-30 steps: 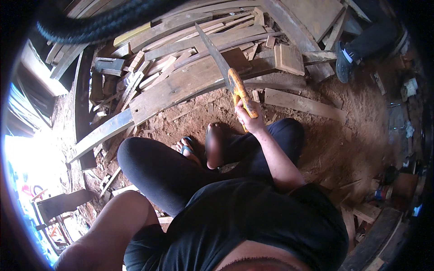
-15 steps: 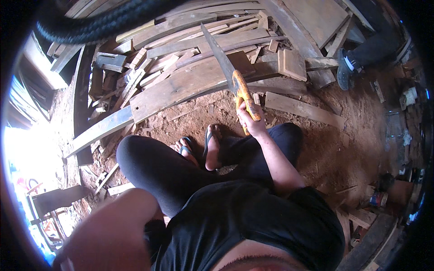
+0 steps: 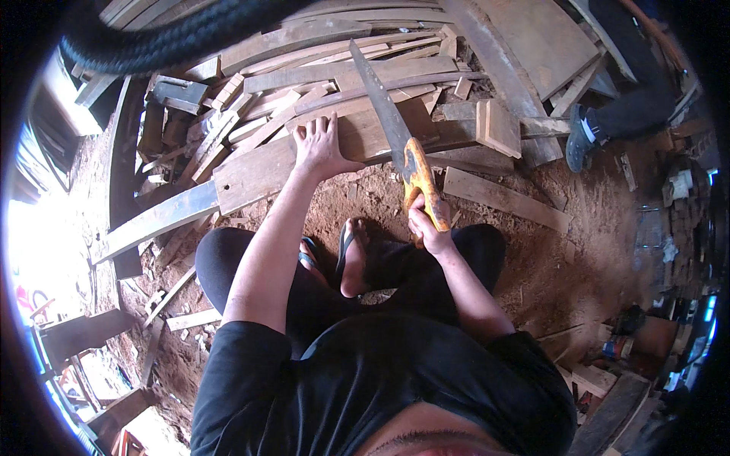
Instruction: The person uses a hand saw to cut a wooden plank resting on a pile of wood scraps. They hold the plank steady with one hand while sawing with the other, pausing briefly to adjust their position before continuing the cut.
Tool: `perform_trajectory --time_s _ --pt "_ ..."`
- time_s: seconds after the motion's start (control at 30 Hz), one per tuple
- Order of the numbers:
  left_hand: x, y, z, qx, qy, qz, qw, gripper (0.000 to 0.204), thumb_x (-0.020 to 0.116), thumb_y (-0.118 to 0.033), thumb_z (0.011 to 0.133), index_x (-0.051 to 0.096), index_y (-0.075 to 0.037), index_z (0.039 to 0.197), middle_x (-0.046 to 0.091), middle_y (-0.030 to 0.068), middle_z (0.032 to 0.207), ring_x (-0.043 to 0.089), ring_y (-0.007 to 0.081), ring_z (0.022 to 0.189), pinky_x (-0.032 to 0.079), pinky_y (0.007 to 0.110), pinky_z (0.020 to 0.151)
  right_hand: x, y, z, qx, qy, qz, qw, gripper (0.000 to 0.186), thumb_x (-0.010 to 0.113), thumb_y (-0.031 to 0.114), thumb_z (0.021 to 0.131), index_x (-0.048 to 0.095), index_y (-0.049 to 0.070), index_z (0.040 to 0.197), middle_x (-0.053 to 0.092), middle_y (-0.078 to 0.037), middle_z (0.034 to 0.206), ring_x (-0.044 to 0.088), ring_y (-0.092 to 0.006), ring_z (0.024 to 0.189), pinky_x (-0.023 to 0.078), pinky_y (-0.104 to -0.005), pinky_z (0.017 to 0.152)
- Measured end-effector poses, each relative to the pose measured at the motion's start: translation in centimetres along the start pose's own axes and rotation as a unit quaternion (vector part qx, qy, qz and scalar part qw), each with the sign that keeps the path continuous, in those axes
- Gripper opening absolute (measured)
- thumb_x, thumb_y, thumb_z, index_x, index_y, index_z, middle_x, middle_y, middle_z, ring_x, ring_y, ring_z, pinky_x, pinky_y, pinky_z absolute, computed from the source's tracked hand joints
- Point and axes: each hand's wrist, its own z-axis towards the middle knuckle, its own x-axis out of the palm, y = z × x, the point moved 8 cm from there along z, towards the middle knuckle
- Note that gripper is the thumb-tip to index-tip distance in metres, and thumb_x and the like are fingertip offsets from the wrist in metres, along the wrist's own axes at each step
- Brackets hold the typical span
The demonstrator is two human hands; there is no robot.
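My right hand (image 3: pixel 432 227) is wrapped around the worn yellow-orange handle of a handsaw (image 3: pixel 397 142). The long grey blade slants up and to the left, its upper part over the boards. With fingers spread, my left hand (image 3: pixel 315 149) rests on a wide brown wooden board (image 3: pixel 257 173) lying crosswise ahead of my knees, its thumb pointing right towards the blade. Whether the saw's teeth touch the board, I cannot tell.
Behind the board lies a heap of wood offcuts (image 3: pixel 251 106). Light wooden blocks (image 3: pixel 498 128) sit on the right, above a loose plank (image 3: pixel 508 197) on the reddish dirt floor. A person's dark shoe (image 3: pixel 580 140) is at the upper right. A dark braided cable (image 3: pixel 175 44) crosses the top left.
My left arm has swung forward from the lower left, and its hand now lies on the board. The saw and my right hand have shifted slightly right and down in the picture.
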Motion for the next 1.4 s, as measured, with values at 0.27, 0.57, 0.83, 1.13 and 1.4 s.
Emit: perform_trajectory --time_s 0.27,0.57,0.83,1.13,1.4 --pt "-0.6 0.2 -0.2 0.022 -0.042 -0.001 0.999 0.138 0.086 -0.073 0.055 0.037 0.005 0.157 0.05 0.0235 0.147 0.043 0.0383 0.144 0.023 0.066 0.12 0.3 0.0 5.7 0.033 0.013 0.04 0.999 0.012 0.061 0.007 0.102 0.055 0.007 0.092 0.048 0.003 0.067 0.042 -0.0046 0.048 0.037 -0.0223 0.046" --pt "-0.7 0.2 -0.6 0.022 -0.034 -0.015 0.999 0.134 0.086 -0.076 0.058 0.039 0.003 0.156 0.048 0.0225 0.15 0.042 0.0374 0.146 0.023 0.064 0.121 0.1 0.1 -1.8 0.015 0.014 0.022 1.0 0.018 0.058 0.012 0.102 0.051 0.007 0.086 0.044 0.003 0.065 0.042 -0.0058 0.049 0.034 -0.0226 0.047" --pt "-1.0 0.1 -0.3 0.032 -0.049 -0.002 0.998 0.136 0.084 -0.078 0.057 0.04 0.004 0.156 0.049 0.0214 0.15 0.042 0.037 0.145 0.024 0.065 0.12 -0.2 -1.3 2.3 0.004 0.0 0.084 0.996 0.011 0.06 0.01 0.103 0.057 0.006 0.093 0.055 0.001 0.071 0.049 -0.0053 0.052 0.037 -0.0226 0.047" --pt "-0.6 0.1 -0.7 0.043 -0.033 -0.007 0.998 0.133 0.086 -0.075 0.056 0.042 0.003 0.155 0.05 0.0214 0.149 0.043 0.0381 0.144 0.024 0.063 0.121 0.2 -2.5 -2.3 -0.021 -0.003 -0.041 0.999 0.009 0.061 0.009 0.098 0.056 0.007 0.092 0.052 0.0 0.068 0.049 -0.0082 0.054 0.038 -0.0255 0.051" --pt "-0.6 0.0 -0.9 0.045 -0.036 -0.014 0.998 0.132 0.085 -0.074 0.058 0.041 0.005 0.154 0.048 0.0217 0.15 0.043 0.0384 0.144 0.025 0.064 0.12 1.0 -0.2 3.0 0.027 -0.006 0.083 0.996 0.011 0.064 0.01 0.1 0.057 0.007 0.093 0.054 0.0 0.069 0.048 -0.0055 0.05 0.039 -0.0237 0.044"
